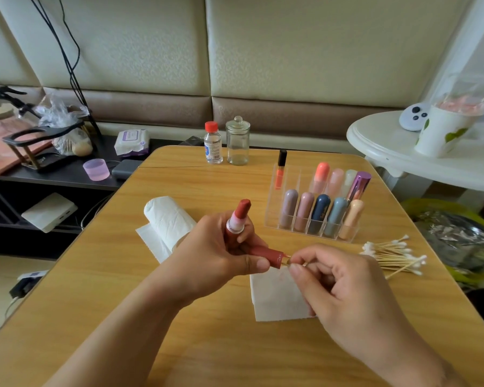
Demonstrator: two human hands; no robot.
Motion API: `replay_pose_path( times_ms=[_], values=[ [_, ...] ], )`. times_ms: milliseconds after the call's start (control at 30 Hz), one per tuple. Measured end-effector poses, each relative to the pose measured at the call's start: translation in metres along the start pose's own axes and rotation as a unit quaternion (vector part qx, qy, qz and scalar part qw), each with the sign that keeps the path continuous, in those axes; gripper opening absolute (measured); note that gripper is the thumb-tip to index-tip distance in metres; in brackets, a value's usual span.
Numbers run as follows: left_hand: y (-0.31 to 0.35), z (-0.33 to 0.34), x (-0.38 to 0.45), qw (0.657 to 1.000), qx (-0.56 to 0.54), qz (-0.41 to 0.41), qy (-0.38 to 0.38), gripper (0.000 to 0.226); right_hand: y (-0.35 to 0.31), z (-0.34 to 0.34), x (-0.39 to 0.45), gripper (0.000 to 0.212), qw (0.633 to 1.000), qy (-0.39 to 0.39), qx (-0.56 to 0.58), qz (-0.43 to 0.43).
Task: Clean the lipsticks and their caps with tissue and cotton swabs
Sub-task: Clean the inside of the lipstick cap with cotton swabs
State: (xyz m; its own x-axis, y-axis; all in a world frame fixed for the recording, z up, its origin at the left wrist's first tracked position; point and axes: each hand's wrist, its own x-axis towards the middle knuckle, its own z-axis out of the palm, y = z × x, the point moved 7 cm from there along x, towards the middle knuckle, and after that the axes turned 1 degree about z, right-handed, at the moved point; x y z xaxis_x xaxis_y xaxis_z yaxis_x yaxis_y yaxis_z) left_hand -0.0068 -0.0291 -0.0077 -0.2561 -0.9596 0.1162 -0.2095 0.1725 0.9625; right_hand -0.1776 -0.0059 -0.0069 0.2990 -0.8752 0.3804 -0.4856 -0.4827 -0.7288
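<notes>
Your left hand gripping lipstick and cap; cap mouth facing right hand, which is pinching cotton swab along cap axis.

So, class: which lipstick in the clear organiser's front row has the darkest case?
The navy blue lipstick, the middle one of five in the front row of the organiser. Its neighbours are pale mauve, pink, grey-blue and peach.
</notes>
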Motion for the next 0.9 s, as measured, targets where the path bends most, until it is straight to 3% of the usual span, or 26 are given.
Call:
replay_pose_path(
  times_ms=[133, 200, 300, 433, 567, 667, 733, 900],
  values=[
    [0.001, -0.002, 0.000, 1.000, 0.008, 0.005, -0.001, 0.043, 0.001, 0.002, 0.000, 0.014, 0.998, -0.045, 0.038, 0.022],
    [0.005, 0.002, 0.000, 1.000, 0.010, 0.018, -0.012, 0.044, 0.003, 0.000, 0.001, 0.012, 0.996, -0.025, 0.082, 0.040],
    [0.005, 0.004, 0.000, 0.999, 0.017, 0.024, -0.013, 0.044, 0.004, -0.002, 0.001, 0.014, 0.998, 0.014, 0.055, 0.039],
    [0.001, -0.003, 0.001, 1.000, 0.016, 0.015, 0.000, 0.046, 0.004, 0.007, 0.000, 0.016, 0.996, -0.046, 0.058, 0.054],
    [0.004, -0.002, 0.002, 1.000, -0.013, 0.022, -0.007, 0.043, 0.009, -0.003, 0.003, 0.015, 0.993, 0.010, 0.092, 0.067],
    [0.005, -0.004, 0.002, 0.999, -0.024, 0.027, 0.000, 0.043, 0.011, 0.004, 0.003, 0.017, 0.994, -0.035, 0.064, 0.078],
    [0.004, -0.004, 0.003, 0.999, -0.031, 0.028, 0.002, 0.043, 0.010, 0.009, 0.003, 0.021, 0.983, -0.069, 0.133, 0.108],
    [0.004, -0.006, 0.003, 0.998, -0.049, 0.037, 0.003, 0.043, 0.021, 0.012, 0.001, 0.021, 0.915, -0.064, 0.327, 0.227]
  ],
)
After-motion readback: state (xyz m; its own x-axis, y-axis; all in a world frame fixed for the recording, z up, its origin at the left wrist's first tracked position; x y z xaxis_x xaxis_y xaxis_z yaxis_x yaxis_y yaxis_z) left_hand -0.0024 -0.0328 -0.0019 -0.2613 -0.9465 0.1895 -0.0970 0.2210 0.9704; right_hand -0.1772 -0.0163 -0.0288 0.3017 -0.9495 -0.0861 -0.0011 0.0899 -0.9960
